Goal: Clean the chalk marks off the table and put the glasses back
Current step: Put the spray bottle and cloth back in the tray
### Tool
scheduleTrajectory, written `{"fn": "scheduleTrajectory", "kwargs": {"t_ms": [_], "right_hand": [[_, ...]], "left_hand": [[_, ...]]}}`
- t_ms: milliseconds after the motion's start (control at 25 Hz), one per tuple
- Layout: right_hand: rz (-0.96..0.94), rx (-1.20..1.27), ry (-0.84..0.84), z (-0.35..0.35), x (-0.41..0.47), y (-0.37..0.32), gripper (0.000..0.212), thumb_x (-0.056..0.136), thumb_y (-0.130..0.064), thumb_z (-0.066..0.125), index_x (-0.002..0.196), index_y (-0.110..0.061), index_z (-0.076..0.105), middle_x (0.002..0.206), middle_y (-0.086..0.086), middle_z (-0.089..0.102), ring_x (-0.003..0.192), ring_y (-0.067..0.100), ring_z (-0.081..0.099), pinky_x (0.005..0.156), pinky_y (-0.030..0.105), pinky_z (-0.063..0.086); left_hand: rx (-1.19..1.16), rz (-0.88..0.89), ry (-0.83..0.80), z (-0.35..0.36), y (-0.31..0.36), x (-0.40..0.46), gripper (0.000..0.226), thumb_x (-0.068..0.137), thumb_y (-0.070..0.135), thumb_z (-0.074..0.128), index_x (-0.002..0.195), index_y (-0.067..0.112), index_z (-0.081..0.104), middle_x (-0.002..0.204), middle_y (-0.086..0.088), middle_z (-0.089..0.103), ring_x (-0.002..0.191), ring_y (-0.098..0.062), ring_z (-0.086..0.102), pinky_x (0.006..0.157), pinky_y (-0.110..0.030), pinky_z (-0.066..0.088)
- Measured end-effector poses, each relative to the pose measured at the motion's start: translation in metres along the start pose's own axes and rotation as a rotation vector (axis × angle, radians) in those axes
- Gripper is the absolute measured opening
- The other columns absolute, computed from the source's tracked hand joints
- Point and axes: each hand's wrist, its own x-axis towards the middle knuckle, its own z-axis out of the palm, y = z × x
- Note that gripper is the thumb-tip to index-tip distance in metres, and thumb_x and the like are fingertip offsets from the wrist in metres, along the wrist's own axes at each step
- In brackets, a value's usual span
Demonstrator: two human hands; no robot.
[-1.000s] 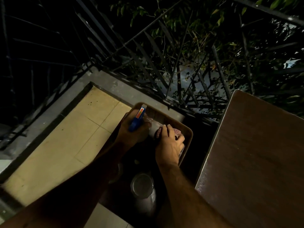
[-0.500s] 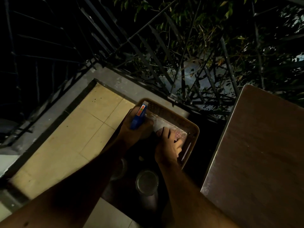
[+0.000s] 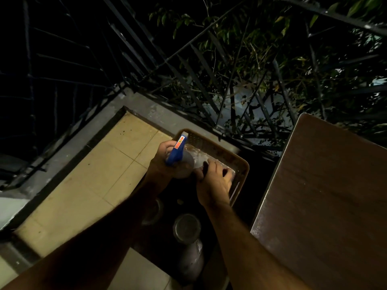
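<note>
My left hand [image 3: 165,164] grips a spray bottle with a blue trigger head [image 3: 176,151], held over the left side of a brown plastic basket [image 3: 243,164] on the floor. My right hand [image 3: 215,181] reaches into the same basket, its fingers curled over a pale cloth [image 3: 230,174] lying on something shiny; most of the cloth is hidden. One glass [image 3: 186,228] stands upright in the dark nearer me, between my forearms. A second glass [image 3: 154,212] is dimly seen left of it. The brown table [image 3: 324,206] fills the right side; no chalk marks show on it.
Yellow floor tiles [image 3: 94,181] lie to the left, bounded by a grey concrete kerb [image 3: 146,109]. Black metal railings [image 3: 188,80] and leafy branches stand beyond. The basket sits in the narrow dark gap between the tiles and the table's edge.
Both hands stay in the basket. My right hand has shifted a little over the cloth, and its pinkish part no longer shows. The bottle stays in my left hand.
</note>
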Motion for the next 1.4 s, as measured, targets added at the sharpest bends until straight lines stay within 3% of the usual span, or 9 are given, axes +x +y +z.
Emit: {"fn": "scheduleTrajectory", "kwargs": {"t_ms": [200, 320, 480, 640, 760, 880, 1200, 1400], "right_hand": [[-0.044, -0.004, 0.069, -0.012, -0.019, -0.001, 0.056, 0.098, -0.054, 0.043, 0.145, -0.024, 0.039, 0.154, 0.003, 0.036, 0.139, 0.035, 0.024, 0.115, 0.057, 0.025], [-0.074, -0.037, 0.080, -0.013, -0.033, -0.006, 0.054, 0.098, -0.057, 0.041, 0.142, -0.026, 0.042, 0.152, 0.001, 0.039, 0.140, 0.034, 0.023, 0.114, 0.057, 0.027], [-0.125, -0.109, 0.121, -0.014, -0.058, -0.010, 0.050, 0.099, -0.058, 0.040, 0.135, -0.023, 0.047, 0.144, 0.003, 0.044, 0.130, 0.030, 0.031, 0.110, 0.050, 0.032], [-0.169, -0.145, 0.073, -0.010, -0.080, -0.012, 0.051, 0.099, -0.060, 0.038, 0.132, -0.023, 0.047, 0.141, 0.004, 0.046, 0.130, 0.030, 0.032, 0.110, 0.051, 0.032], [-0.181, -0.155, 0.048, -0.007, -0.089, -0.009, 0.056, 0.098, -0.062, 0.037, 0.136, -0.021, 0.046, 0.146, 0.005, 0.043, 0.136, 0.035, 0.029, 0.114, 0.054, 0.028], [-0.202, -0.180, 0.048, -0.004, -0.099, -0.005, 0.058, 0.098, -0.063, 0.036, 0.138, -0.022, 0.045, 0.147, 0.005, 0.042, 0.135, 0.033, 0.030, 0.112, 0.053, 0.030], [-0.227, -0.205, 0.019, 0.013, -0.121, 0.006, 0.059, 0.095, -0.068, 0.032, 0.131, -0.024, 0.048, 0.137, 0.004, 0.047, 0.123, 0.025, 0.037, 0.102, 0.044, 0.035], [-0.245, -0.244, -0.013, 0.029, -0.122, 0.005, 0.068, 0.090, -0.078, 0.025, 0.131, -0.028, 0.046, 0.131, 0.003, 0.048, 0.115, 0.023, 0.041, 0.096, 0.044, 0.042]], "left_hand": [[-0.033, -0.060, -0.020, -0.020, -0.002, -0.011, 0.078, 0.073, -0.006, 0.083, 0.139, -0.001, 0.042, 0.129, -0.014, 0.061, 0.117, -0.027, 0.064, 0.083, -0.020, 0.058], [-0.129, -0.104, -0.003, -0.031, 0.004, -0.034, 0.082, 0.068, 0.006, 0.085, 0.137, 0.016, 0.041, 0.136, -0.010, 0.059, 0.124, -0.023, 0.060, 0.099, -0.036, 0.054], [-0.169, -0.095, 0.033, -0.039, 0.009, -0.061, 0.081, 0.065, 0.014, 0.081, 0.138, 0.020, 0.046, 0.139, -0.010, 0.059, 0.129, -0.022, 0.057, 0.111, -0.047, 0.046], [-0.125, -0.082, 0.098, -0.042, 0.007, -0.084, 0.065, 0.074, 0.013, 0.074, 0.131, 0.030, 0.048, 0.136, -0.004, 0.060, 0.127, -0.019, 0.058, 0.111, -0.046, 0.046], [-0.046, -0.090, 0.120, -0.043, 0.003, -0.096, 0.061, 0.086, 0.003, 0.070, 0.139, 0.022, 0.048, 0.136, -0.004, 0.060, 0.126, -0.019, 0.058, 0.109, -0.041, 0.047], [0.068, -0.054, 0.147, -0.045, -0.003, -0.109, 0.059, 0.090, 0.005, 0.069, 0.143, 0.017, 0.046, 0.135, -0.005, 0.060, 0.124, -0.020, 0.057, 0.101, -0.031, 0.047], [0.095, -0.052, 0.102, -0.049, -0.021, -0.128, 0.065, 0.088, 0.019, 0.077, 0.144, 0.013, 0.044, 0.131, -0.008, 0.062, 0.114, -0.024, 0.064, 0.088, -0.027, 0.052], [0.105, -0.044, 0.070, -0.053, -0.035, -0.128, 0.059, 0.081, 0.034, 0.083, 0.129, 0.022, 0.050, 0.108, 0.014, 0.063, 0.095, 0.000, 0.063, 0.079, -0.017, 0.051]]}}
